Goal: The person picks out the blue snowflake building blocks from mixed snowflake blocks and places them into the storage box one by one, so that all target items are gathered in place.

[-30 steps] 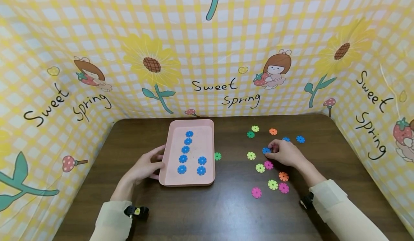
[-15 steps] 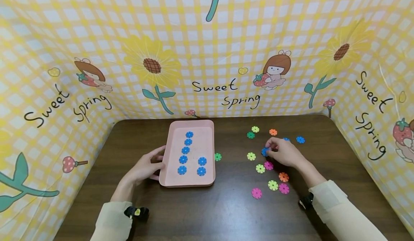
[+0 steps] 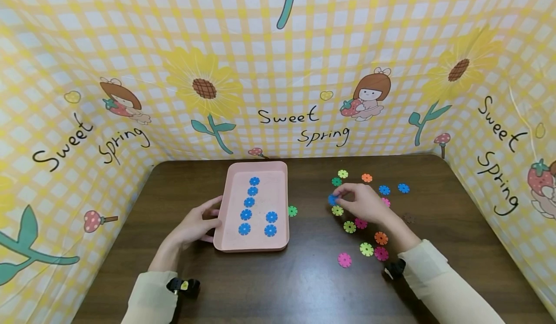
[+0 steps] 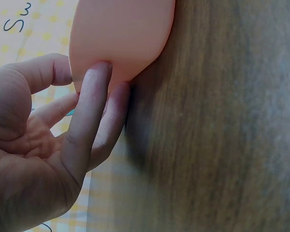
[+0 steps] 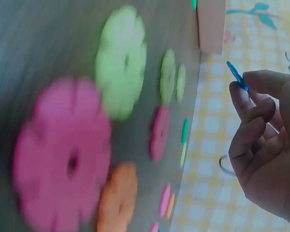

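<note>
My right hand (image 3: 362,202) pinches a blue snowflake disc (image 3: 332,200) between thumb and index finger. In the right wrist view this blue disc (image 5: 237,75) is seen edge-on, raised above the table. At the left, my left hand (image 3: 197,225) grips the side of a pink tray (image 3: 221,237). The left wrist view shows the thumb at the tray's rim and fingers against its outer wall (image 4: 121,34). Several blue snowflake discs (image 3: 245,214) lie in the tray, in a longer column on the left and a pair at lower right.
Loose discs lie right of the tray: yellow-green (image 3: 349,226), pink (image 3: 344,260), orange (image 3: 381,238) and dark green (image 3: 336,181). Two blue discs (image 3: 403,188) lie at the far right. A green disc (image 3: 293,211) sits against the tray's right side. A checked cloth (image 3: 278,73) surrounds the wooden table (image 3: 304,285).
My right hand has picked up the blue disc and moved left with it, uncovering a blue and a pink disc behind. The left hand and tray have stayed in place.
</note>
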`<state>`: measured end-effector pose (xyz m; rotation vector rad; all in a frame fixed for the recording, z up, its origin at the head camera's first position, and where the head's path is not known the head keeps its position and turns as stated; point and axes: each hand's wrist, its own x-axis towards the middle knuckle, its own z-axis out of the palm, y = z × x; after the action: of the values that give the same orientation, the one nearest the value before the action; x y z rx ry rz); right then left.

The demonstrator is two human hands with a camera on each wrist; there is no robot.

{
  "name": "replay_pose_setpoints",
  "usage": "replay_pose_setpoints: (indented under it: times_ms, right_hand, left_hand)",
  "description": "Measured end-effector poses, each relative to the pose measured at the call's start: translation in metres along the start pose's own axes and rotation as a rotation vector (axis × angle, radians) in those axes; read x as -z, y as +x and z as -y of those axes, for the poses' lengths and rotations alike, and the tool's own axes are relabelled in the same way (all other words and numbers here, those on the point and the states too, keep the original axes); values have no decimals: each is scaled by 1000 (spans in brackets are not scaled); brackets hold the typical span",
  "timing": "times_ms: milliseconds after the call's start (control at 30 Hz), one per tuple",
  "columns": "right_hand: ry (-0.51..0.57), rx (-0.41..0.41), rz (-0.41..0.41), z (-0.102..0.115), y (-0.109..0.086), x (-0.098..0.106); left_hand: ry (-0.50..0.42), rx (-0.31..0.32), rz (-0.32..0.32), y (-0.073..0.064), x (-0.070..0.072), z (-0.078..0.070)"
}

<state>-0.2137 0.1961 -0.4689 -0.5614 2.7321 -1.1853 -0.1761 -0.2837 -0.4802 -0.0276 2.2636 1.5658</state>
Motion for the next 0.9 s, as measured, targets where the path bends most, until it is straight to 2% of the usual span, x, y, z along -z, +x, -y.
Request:
replay_pose_setpoints:
  times_ms: [200,533,900]
  right_hand:
    - [59,35,14,18,8,-20]
    - [121,102,-29,43,29,-58]
    - [116,108,1,63,56,-90]
  left_hand:
    - [8,1,2,0,0,-1]
    - [12,3,2,0,1,-1]
    - [25,28,-13,1,0,-2]
